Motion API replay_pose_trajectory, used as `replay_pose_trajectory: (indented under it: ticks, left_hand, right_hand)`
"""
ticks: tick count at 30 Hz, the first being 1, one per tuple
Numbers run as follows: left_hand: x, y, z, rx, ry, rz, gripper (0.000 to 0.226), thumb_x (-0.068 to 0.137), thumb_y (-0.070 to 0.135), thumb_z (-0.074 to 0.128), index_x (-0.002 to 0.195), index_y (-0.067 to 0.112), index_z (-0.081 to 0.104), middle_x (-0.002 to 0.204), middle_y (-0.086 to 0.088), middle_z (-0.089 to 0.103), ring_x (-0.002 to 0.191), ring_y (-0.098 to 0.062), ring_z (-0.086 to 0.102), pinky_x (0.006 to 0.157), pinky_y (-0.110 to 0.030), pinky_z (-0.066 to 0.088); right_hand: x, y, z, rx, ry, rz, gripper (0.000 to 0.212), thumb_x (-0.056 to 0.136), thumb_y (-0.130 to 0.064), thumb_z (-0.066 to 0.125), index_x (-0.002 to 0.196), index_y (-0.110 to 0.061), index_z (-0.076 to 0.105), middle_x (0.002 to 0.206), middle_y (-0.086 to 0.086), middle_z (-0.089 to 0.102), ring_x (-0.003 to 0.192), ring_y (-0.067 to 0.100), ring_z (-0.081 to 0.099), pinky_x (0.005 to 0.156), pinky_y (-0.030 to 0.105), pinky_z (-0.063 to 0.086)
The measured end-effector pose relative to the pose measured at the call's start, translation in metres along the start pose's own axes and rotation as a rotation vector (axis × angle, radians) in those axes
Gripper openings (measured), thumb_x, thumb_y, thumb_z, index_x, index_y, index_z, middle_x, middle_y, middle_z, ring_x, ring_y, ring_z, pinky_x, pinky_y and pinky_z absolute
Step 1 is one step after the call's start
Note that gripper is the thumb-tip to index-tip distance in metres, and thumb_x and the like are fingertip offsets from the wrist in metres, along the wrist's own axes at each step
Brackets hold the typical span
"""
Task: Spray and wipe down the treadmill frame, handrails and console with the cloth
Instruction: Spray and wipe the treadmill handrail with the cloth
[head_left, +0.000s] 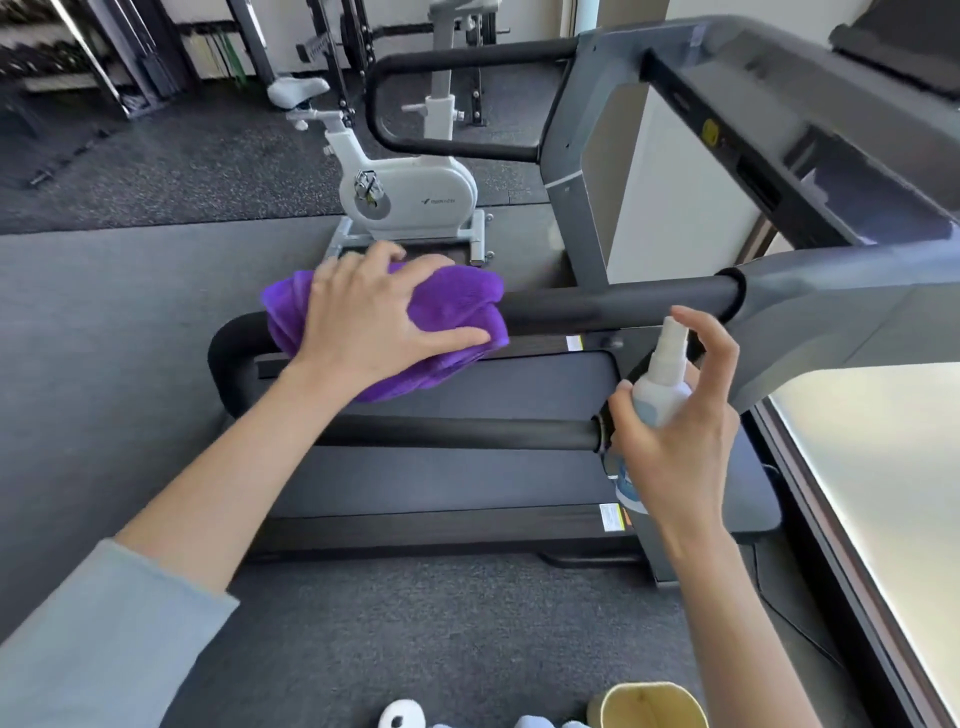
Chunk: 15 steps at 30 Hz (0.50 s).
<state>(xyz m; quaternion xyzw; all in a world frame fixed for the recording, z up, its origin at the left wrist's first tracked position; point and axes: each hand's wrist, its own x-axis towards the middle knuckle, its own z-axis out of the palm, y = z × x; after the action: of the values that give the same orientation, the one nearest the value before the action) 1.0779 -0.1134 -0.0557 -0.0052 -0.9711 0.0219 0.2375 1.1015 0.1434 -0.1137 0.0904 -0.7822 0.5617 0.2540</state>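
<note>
A bunched purple cloth (457, 301) is pressed onto the near black handrail (618, 307) of the grey treadmill by my left hand (371, 317), whose fingers spread over it. A small white spray bottle (662, 384) stands upright in my right hand (680, 441), just in front of the handrail's right end, with the index finger raised near the nozzle. The handrail's lower bar (457, 434) runs beneath both hands. The far handrail (467, 60) and the grey console frame (779, 104) rise at the upper right. The treadmill belt (467, 478) lies below.
A white exercise bike (405, 192) stands on the dark floor beyond the treadmill. Weight racks (104, 57) line the far wall at the upper left. A bright window ledge (872, 493) runs along the right. A yellow container (649, 704) and a white item (402, 714) sit at the bottom edge.
</note>
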Motion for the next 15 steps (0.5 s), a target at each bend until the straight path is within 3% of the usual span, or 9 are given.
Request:
replay_pose_trajectory:
  ticks: [4, 8, 11, 15]
  left_hand:
    - [0.008, 0.021, 0.003, 0.091, 0.038, -0.023, 0.092, 0.060, 0.097, 0.028, 0.107, 0.027, 0.065, 0.082, -0.006, 0.064, 0.077, -0.034, 0.063, 0.063, -0.035, 0.036]
    - [0.037, 0.085, 0.012, 0.039, 0.059, 0.077, 0.086, 0.063, 0.096, 0.027, 0.096, 0.027, 0.067, 0.069, -0.002, 0.061, 0.064, -0.028, 0.061, 0.057, -0.029, 0.028]
    - [0.064, 0.139, 0.019, 0.000, 0.048, 0.177, 0.083, 0.064, 0.097, 0.033, 0.093, 0.027, 0.065, 0.068, -0.003, 0.064, 0.064, -0.027, 0.060, 0.057, -0.030, 0.025]
    - [0.087, 0.178, 0.024, -0.087, -0.060, 0.313, 0.081, 0.066, 0.093, 0.044, 0.109, 0.026, 0.061, 0.082, -0.003, 0.069, 0.079, -0.028, 0.064, 0.062, -0.032, 0.029]
  right_hand:
    - [0.000, 0.007, -0.004, 0.020, -0.002, 0.011, 0.064, 0.081, -0.001, 0.061, 0.127, -0.038, 0.039, 0.067, -0.011, 0.048, 0.056, 0.018, 0.047, 0.052, 0.016, 0.038]
    - [0.001, 0.009, -0.013, 0.013, 0.009, 0.012, 0.065, 0.081, 0.001, 0.062, 0.128, -0.037, 0.038, 0.065, -0.008, 0.046, 0.055, 0.015, 0.047, 0.054, 0.013, 0.038]
    - [0.003, 0.007, -0.023, 0.007, 0.041, 0.000, 0.067, 0.080, 0.003, 0.062, 0.128, -0.038, 0.039, 0.064, -0.006, 0.048, 0.052, 0.013, 0.049, 0.052, 0.011, 0.038]
    - [0.002, 0.001, -0.033, -0.002, 0.080, 0.001, 0.066, 0.081, 0.001, 0.063, 0.129, -0.039, 0.039, 0.068, -0.003, 0.053, 0.051, 0.018, 0.053, 0.050, 0.029, 0.047]
